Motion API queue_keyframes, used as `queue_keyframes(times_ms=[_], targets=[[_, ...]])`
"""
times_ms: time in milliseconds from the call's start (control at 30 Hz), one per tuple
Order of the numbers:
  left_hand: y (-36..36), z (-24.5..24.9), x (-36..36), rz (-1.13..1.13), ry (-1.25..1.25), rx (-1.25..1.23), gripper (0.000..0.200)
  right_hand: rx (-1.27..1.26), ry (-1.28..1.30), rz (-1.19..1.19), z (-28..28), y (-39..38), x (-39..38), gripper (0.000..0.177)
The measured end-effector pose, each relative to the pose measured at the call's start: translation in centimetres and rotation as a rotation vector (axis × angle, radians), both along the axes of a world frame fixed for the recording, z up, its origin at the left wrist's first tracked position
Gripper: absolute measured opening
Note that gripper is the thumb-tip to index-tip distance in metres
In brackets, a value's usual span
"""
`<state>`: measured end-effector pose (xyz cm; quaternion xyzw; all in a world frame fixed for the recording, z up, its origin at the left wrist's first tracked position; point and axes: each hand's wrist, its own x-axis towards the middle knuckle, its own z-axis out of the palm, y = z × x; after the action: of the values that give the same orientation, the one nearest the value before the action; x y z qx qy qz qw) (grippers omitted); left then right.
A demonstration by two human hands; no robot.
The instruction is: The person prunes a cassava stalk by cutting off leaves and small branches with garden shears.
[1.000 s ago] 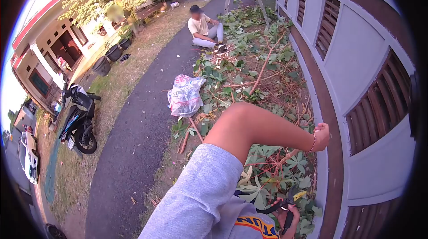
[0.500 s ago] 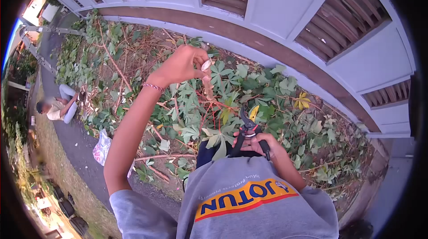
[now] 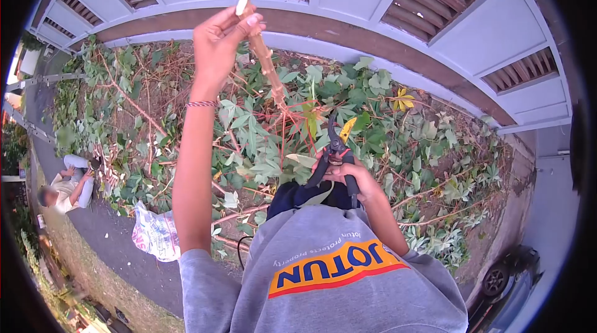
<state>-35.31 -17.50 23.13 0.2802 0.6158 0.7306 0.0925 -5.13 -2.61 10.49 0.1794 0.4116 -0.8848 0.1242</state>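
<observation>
My left hand (image 3: pixel 219 37), raised ahead of me near the wall, grips a thick brown cassava stem (image 3: pixel 264 62) just below its pale cut end. The stem slants down to the right and ends in red leaf stalks and green lobed leaves (image 3: pixel 249 121). Close in front of my body, my right hand (image 3: pixel 351 177) is wrapped round the black handles of pruning shears (image 3: pixel 336 141). Their jaws, one dark and one yellow, are spread and point upward beside the red stalks. A leaf (image 3: pixel 320 195) hangs over my dark clothing below the shears.
Cut branches and leaves (image 3: pixel 404 146) cover the ground along the louvred wall (image 3: pixel 348 41). To the left are a plastic bag (image 3: pixel 155 233), a seated person (image 3: pixel 71 187) on the path and a ladder (image 3: pixel 53 78). A vehicle (image 3: pixel 507 277) stands at lower right.
My left hand has lifted the cassava stem up and to the left, showing more of its length. My right hand with the shears has shifted slightly up in view, jaws still apart.
</observation>
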Motion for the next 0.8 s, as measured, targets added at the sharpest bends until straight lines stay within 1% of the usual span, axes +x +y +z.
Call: queue_keyframes(times_ms=[33, 67, 133, 167, 233, 267, 300, 333, 400, 433, 467, 533, 567, 600, 667, 700, 733, 767, 800], targets=[[-0.4, 1.9, 0.1, 0.076, 0.053, 0.022, 0.032, 0.012, 0.0, -0.037, 0.1, -0.2, 0.1, 0.055], [-0.6, 3.6, 0.2, 0.074, 0.056, 0.025, 0.032, 0.015, 0.003, -0.039, 0.3, -0.4, 0.0, 0.055], [-0.7, 6.4, 0.8, 0.175, 0.158, 0.133, 0.03, 0.09, 0.005, -0.051, 1.0, -0.5, -0.2, 0.054], [-0.6, 7.5, 1.2, 0.173, 0.156, 0.134, 0.03, 0.075, 0.024, -0.098, 1.3, -0.9, -0.3, 0.052], [-0.2, 9.7, 1.9, 0.291, 0.231, 0.14, 0.037, 0.122, 0.037, -0.071, 1.8, -1.1, -0.8, 0.051], [0.0, 11.0, 2.5, 0.285, 0.233, 0.14, 0.037, 0.169, 0.05, -0.04, 2.1, -1.2, -1.1, 0.051], [0.3, 12.3, 3.5, 0.297, 0.215, 0.137, 0.029, 0.191, 0.038, -0.043, 2.5, -1.7, -1.6, 0.049], [0.8, 12.4, 4.3, 0.331, 0.247, 0.158, 0.029, 0.189, 0.04, -0.053, 2.1, -2.0, -2.1, 0.049], [1.8, 12.5, 5.9, 0.402, 0.311, 0.195, 0.034, 0.188, -0.009, 0.054, 1.0, -2.4, -2.9, 0.052], [1.2, 11.9, 4.9, 0.377, 0.326, 0.2, 0.032, 0.222, -0.018, 0.059, 0.6, -3.0, -3.3, 0.049], [1.1, 11.4, 4.4, 0.352, 0.343, 0.205, 0.041, 0.319, -0.031, 0.085, 0.4, -3.5, -3.6, 0.045], [1.3, 11.2, 5.4, 0.369, 0.334, 0.175, 0.04, 0.447, -0.025, 0.151, -0.5, -4.3, -4.6, 0.039], [1.1, 11.1, 5.9, 0.396, 0.321, 0.144, 0.039, 0.461, -0.079, 0.176, -0.8, -4.6, -5.1, 0.031], [0.9, 10.9, 6.4, 0.391, 0.324, 0.138, 0.039, 0.454, -0.077, 0.173, -1.1, -4.9, -5.7, 0.031], [0.5, 10.6, 7.1, 0.366, 0.322, 0.095, 0.037, 0.647, -0.11, 0.211, -2.4, -5.3, -7.2, 0.026], [0.5, 10.3, 7.2, 0.362, 0.326, 0.088, 0.037, 0.663, -0.118, 0.212, -2.7, -5.7, -8.0, 0.024], [0.5, 10.0, 7.2, 0.411, 0.315, 0.101, 0.036, 0.656, -0.115, 0.207, -2.8, -5.9, -8.5, 0.024], [0.5, 9.7, 7.3, 0.462, 0.303, 0.115, 0.035, 0.722, -0.106, 0.198, -2.9, -6.0, -8.8, 0.028], [0.5, 9.6, 7.4, 0.458, 0.307, 0.113, 0.035, 0.788, -0.096, 0.189, -2.8, -6.0, -9.1, 0.033]])
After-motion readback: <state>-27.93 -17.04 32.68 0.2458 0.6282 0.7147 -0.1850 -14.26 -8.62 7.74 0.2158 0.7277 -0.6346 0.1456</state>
